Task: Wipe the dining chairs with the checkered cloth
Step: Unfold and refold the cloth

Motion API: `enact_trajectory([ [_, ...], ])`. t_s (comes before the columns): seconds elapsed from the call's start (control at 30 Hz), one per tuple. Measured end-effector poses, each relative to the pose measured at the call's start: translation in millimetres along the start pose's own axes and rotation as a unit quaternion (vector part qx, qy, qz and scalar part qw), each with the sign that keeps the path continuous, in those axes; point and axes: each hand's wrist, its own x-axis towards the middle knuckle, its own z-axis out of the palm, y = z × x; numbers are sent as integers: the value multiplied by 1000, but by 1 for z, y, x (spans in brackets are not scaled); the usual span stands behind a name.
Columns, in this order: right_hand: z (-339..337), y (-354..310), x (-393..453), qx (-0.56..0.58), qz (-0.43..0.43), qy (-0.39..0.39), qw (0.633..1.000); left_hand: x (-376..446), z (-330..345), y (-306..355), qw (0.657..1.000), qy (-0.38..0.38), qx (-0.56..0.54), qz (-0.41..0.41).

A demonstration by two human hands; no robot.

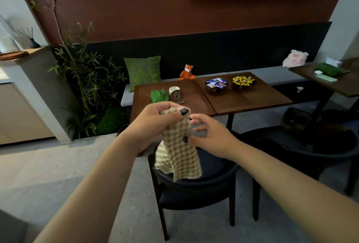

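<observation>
The checkered cloth [177,151] is grasped at its top by the left grip [155,124] and hangs below it, above a dark dining chair [196,184]. The right grip [209,135], released, is held just beside it. Beyond stands the wooden bench [242,98].

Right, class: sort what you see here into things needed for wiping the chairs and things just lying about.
Needed: beige checkered cloth, held in the left hand; right hand beside it; two black round-backed dining chairs.

Lying about: two bowls of wrapped sweets, orange fox toy, green leaf-print cushion, pink plush toy, brown wooden table.
</observation>
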Motion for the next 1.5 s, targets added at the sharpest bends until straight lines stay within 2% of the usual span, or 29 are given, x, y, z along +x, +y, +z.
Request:
enact_trajectory([
  [0.13, -8, 9, -2, 2, -5, -2, 1000, -2, 1, 4, 1000, -18, -14, 15],
  [0.2, -17, 10, -7, 113, -5, -46, 993, -2, 2, 5, 999, -33, -17, 18],
  [0.27, -29, 9, -11, 234, 10, -69, 970, -2, 5, 7, 998, -60, -15, 15],
  [0.3, -35, 9, -14, 241, 8, -68, 968, -1, 8, 8, 997, -69, -15, 12],
  [0.37, -42, 7, -19, 165, -29, -58, 984, 3, 17, 9, 998, -64, -14, 9],
  [0.43, -44, 10, -23, 89, -58, -42, 993, 10, 29, 10, 1000, -28, -1, 13],
  [0.57, -44, 17, -31, 81, -77, 16, 994, 21, 51, 8, 998, 41, 22, 37],
  [0.7, -57, 34, -34, -5, -59, 87, 994, 36, 63, 4, 995, 90, 14, 49],
  [0.83, -83, 40, -37, -8, -69, 109, 992, 62, 60, -5, 981, 183, 36, 52],
  [0.9, -96, 31, -40, -40, -117, 50, 991, 78, 58, -13, 971, 230, 37, 54],
  [0.97, -109, 17, -40, -135, -139, -52, 980, 96, 56, -21, 964, 257, 45, 54],
  [1.1, -129, -10, -17, -271, -36, -205, 940, 133, 56, -33, 966, 251, 48, 50],
  [1.2, -135, -12, 16, -383, 2, -248, 890, 167, 54, -39, 970, 231, 46, 57],
  [1.27, -138, -7, 40, -437, 24, -238, 867, 191, 50, -38, 976, 203, 42, 60],
  [1.37, -144, 4, 75, -463, 34, -180, 867, 224, 37, -37, 988, 144, -2, 54],
  [1.43, -150, 12, 97, -428, 23, -114, 896, 242, 26, -36, 992, 111, -40, 50],
  [1.5, -154, 20, 117, -343, -3, -38, 939, 256, 14, -35, 992, 87, -80, 52],
])
